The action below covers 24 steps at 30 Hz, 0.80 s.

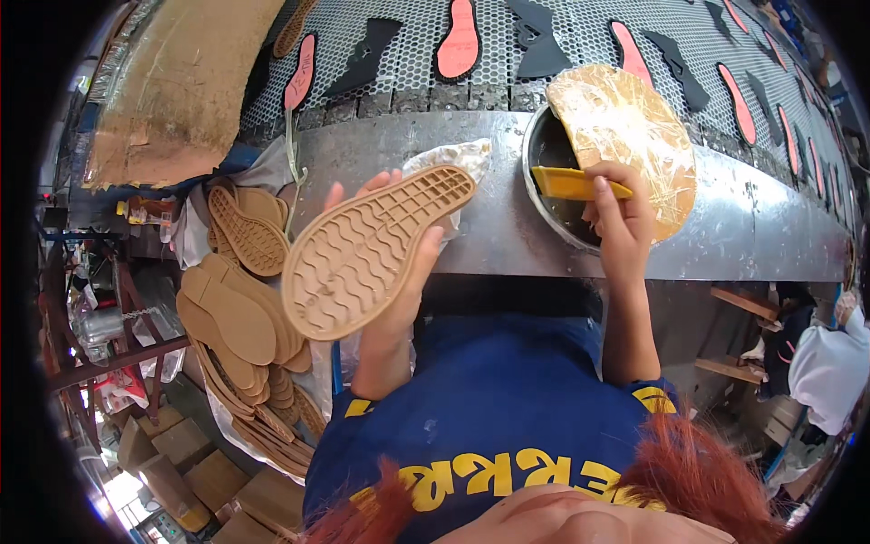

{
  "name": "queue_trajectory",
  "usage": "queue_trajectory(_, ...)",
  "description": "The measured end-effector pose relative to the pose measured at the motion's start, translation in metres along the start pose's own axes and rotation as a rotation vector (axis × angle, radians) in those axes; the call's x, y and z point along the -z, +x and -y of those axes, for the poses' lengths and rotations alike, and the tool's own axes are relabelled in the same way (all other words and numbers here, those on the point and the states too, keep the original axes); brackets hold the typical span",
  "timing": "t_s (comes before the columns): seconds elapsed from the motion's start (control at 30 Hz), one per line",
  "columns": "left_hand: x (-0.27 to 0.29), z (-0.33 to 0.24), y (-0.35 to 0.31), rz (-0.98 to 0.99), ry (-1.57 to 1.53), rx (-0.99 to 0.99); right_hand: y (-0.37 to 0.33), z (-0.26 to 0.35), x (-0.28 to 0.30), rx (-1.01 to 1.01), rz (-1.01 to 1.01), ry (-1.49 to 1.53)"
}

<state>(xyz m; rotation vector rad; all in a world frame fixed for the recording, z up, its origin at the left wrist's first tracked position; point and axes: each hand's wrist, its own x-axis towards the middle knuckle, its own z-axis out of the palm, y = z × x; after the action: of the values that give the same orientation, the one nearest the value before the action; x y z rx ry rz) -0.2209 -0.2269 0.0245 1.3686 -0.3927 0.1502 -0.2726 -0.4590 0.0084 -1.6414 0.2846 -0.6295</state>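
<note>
My left hand [420, 272] is closed round a tan shoe sole [362, 254], held tilted above the table's front edge. Its ridged tread of wavy lines and grid cells faces up. In my right hand [625, 218] is a flat yellow brush or scraper [569, 184], pinched between thumb and fingers; its working end is not clear. The tool lies across the opening of a round metal pot [528, 163] with a dark inside. A round cardboard lid [621, 127] wrapped in shiny tape covers the pot's right part. Behind the sole sits crumpled clear plastic [471, 159].
Beyond the metal tabletop [761, 227] runs a mesh conveyor [417, 63] with pink insoles [459, 41] and black shoe pieces [541, 50]. Tan soles [240, 317] are stacked at my left, below a cardboard sheet [172, 91]. Boxes [213, 480] stand lower left; another person [829, 363] is far right.
</note>
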Motion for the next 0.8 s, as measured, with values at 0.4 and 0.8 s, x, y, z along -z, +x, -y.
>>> queue_trajectory(0.4, -0.014, -0.012, 0.001, 0.226, 0.731, -0.126, -0.021, 0.005, -0.009, 0.313, -0.075, 0.207)
queue_trajectory(0.8, -0.015, -0.029, -0.003, 0.466, 0.853, -0.067, -0.029, 0.020, -0.028, 0.345, -0.043, 0.082)
